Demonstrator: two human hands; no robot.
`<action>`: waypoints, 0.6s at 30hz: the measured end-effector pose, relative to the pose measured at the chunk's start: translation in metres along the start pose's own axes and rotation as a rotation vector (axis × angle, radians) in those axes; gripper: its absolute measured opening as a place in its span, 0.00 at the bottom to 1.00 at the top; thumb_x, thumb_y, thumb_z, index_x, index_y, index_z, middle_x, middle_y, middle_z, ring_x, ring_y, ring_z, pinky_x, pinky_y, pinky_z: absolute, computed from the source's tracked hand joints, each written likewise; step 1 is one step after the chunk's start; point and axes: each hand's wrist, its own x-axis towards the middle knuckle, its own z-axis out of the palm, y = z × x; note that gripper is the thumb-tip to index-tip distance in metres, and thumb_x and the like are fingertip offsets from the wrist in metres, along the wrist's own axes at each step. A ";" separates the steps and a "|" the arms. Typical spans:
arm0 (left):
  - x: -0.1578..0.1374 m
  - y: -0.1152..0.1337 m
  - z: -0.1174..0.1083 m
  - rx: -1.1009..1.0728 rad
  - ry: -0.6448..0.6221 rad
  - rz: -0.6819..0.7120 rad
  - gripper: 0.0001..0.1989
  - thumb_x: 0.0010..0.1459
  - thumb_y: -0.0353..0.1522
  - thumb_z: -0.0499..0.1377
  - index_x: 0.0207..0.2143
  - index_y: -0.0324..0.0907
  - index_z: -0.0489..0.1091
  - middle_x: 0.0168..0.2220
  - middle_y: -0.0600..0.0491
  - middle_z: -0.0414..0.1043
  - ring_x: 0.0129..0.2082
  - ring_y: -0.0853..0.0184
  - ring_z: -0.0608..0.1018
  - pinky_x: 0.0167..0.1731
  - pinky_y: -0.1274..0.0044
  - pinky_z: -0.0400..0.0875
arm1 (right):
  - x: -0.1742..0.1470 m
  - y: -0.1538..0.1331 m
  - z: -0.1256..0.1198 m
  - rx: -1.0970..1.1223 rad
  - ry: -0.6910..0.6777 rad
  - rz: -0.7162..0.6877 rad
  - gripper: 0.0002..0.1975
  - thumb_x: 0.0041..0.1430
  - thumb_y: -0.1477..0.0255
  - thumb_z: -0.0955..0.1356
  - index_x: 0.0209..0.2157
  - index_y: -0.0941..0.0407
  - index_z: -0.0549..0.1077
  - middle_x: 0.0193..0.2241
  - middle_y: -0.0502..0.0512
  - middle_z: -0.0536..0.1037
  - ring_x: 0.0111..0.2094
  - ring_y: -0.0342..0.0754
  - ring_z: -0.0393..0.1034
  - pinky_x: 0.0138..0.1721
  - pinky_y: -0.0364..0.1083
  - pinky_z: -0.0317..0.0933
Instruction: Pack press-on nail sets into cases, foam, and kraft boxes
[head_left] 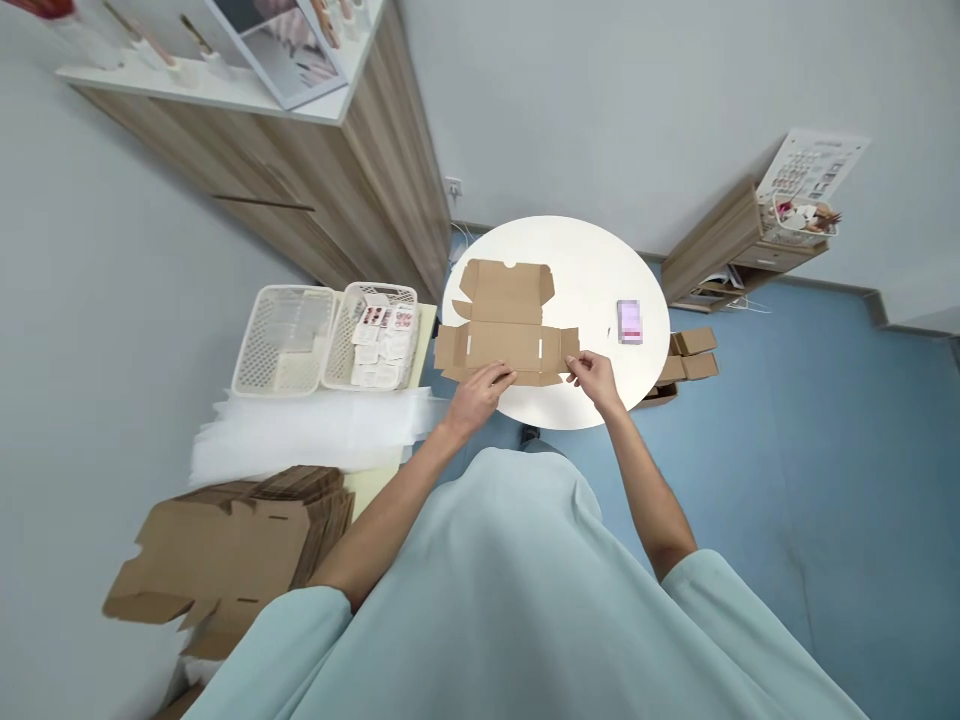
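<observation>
An unfolded cardboard box blank (504, 344) lies flat on the round white table (592, 270), its large lid panel pointing away from me. My left hand (480, 392) rests on the near edge of the cardboard with fingers stretched out over it. At the right side flap, my right hand (592, 376) pinches the flap's outer edge between thumb and fingers. Two short white strips show on the cardboard's inner face, one near each side fold. Right of the cardboard, a pink-and-white pack (630, 322) lies on the table beside a small dark thin item (609, 331).
Left stand a white basket of small printed packets (384, 340), another white basket (283, 340), white foam sheets (315, 428) and stacked flat cardboard blanks (225, 550). Small brown boxes (694, 355) sit right of the table. Wooden cabinets (300, 190) line the wall.
</observation>
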 end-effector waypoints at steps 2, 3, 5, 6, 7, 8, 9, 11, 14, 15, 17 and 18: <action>0.022 -0.006 0.034 0.007 -0.060 -0.005 0.23 0.73 0.20 0.52 0.54 0.45 0.84 0.55 0.42 0.85 0.62 0.56 0.84 0.62 0.61 0.81 | 0.023 0.020 -0.019 -0.040 -0.001 0.032 0.22 0.60 0.49 0.74 0.33 0.55 0.76 0.23 0.50 0.79 0.27 0.48 0.78 0.28 0.44 0.68; 0.031 -0.008 0.051 0.013 -0.097 -0.007 0.22 0.73 0.20 0.52 0.54 0.45 0.84 0.54 0.42 0.85 0.61 0.56 0.84 0.60 0.62 0.81 | 0.033 0.030 -0.027 -0.066 -0.002 0.052 0.21 0.61 0.50 0.74 0.33 0.55 0.76 0.23 0.50 0.78 0.26 0.48 0.78 0.29 0.44 0.68; 0.046 -0.010 0.083 0.032 -0.190 -0.022 0.21 0.74 0.21 0.52 0.53 0.43 0.83 0.53 0.42 0.84 0.57 0.56 0.84 0.56 0.65 0.81 | 0.051 0.052 -0.041 -0.122 -0.013 0.099 0.18 0.63 0.53 0.73 0.31 0.54 0.75 0.22 0.49 0.78 0.26 0.48 0.79 0.29 0.43 0.67; 0.051 -0.010 0.098 0.037 -0.241 -0.035 0.20 0.74 0.22 0.52 0.53 0.43 0.82 0.53 0.42 0.84 0.56 0.57 0.84 0.54 0.66 0.81 | 0.059 0.064 -0.047 -0.151 -0.019 0.126 0.17 0.64 0.55 0.72 0.30 0.54 0.74 0.22 0.49 0.78 0.26 0.48 0.79 0.29 0.43 0.67; 0.055 -0.010 0.112 0.039 -0.292 -0.050 0.19 0.74 0.22 0.52 0.54 0.43 0.81 0.53 0.42 0.83 0.56 0.57 0.84 0.53 0.67 0.80 | 0.066 0.075 -0.052 -0.178 -0.022 0.153 0.16 0.64 0.56 0.72 0.30 0.53 0.73 0.22 0.49 0.78 0.27 0.49 0.80 0.30 0.43 0.68; 0.059 -0.009 0.124 0.039 -0.340 -0.063 0.18 0.75 0.23 0.53 0.55 0.43 0.80 0.54 0.42 0.82 0.56 0.58 0.83 0.53 0.68 0.79 | 0.071 0.086 -0.057 -0.201 -0.023 0.179 0.16 0.65 0.57 0.71 0.29 0.53 0.73 0.22 0.49 0.78 0.27 0.49 0.81 0.30 0.43 0.68; 0.061 -0.008 0.136 0.043 -0.388 -0.074 0.18 0.75 0.23 0.53 0.56 0.42 0.79 0.55 0.42 0.81 0.57 0.58 0.82 0.53 0.69 0.79 | 0.076 0.096 -0.061 -0.222 -0.022 0.204 0.15 0.66 0.58 0.71 0.29 0.53 0.73 0.22 0.49 0.78 0.28 0.50 0.82 0.31 0.43 0.68; 0.063 -0.007 0.156 0.074 -0.480 -0.079 0.20 0.74 0.22 0.52 0.59 0.41 0.77 0.58 0.41 0.80 0.58 0.57 0.80 0.54 0.69 0.77 | 0.085 0.116 -0.069 -0.261 -0.013 0.255 0.14 0.67 0.61 0.71 0.29 0.52 0.72 0.24 0.50 0.80 0.29 0.50 0.83 0.31 0.43 0.68; 0.063 -0.007 0.178 0.127 -0.600 -0.065 0.25 0.71 0.19 0.49 0.63 0.39 0.74 0.59 0.39 0.78 0.58 0.56 0.80 0.55 0.68 0.76 | 0.092 0.142 -0.076 -0.312 -0.012 0.332 0.12 0.68 0.64 0.70 0.30 0.53 0.72 0.26 0.50 0.81 0.30 0.51 0.84 0.33 0.43 0.68; 0.062 -0.008 0.184 0.132 -0.631 -0.066 0.27 0.70 0.18 0.49 0.65 0.39 0.74 0.60 0.39 0.77 0.58 0.56 0.80 0.56 0.68 0.76 | 0.094 0.149 -0.078 -0.331 -0.017 0.351 0.12 0.68 0.65 0.70 0.30 0.53 0.73 0.27 0.51 0.82 0.30 0.51 0.84 0.34 0.43 0.68; 0.059 -0.009 0.193 0.126 -0.679 -0.088 0.30 0.69 0.17 0.48 0.67 0.40 0.72 0.61 0.38 0.76 0.60 0.55 0.79 0.57 0.67 0.75 | 0.096 0.162 -0.081 -0.375 -0.037 0.378 0.11 0.69 0.66 0.69 0.31 0.53 0.74 0.30 0.53 0.84 0.33 0.52 0.85 0.38 0.44 0.70; 0.058 -0.009 0.196 0.120 -0.697 -0.108 0.31 0.68 0.17 0.48 0.68 0.41 0.72 0.62 0.38 0.75 0.61 0.55 0.79 0.58 0.67 0.75 | 0.097 0.166 -0.082 -0.400 -0.049 0.391 0.11 0.70 0.66 0.68 0.32 0.54 0.75 0.32 0.54 0.85 0.34 0.52 0.85 0.40 0.45 0.72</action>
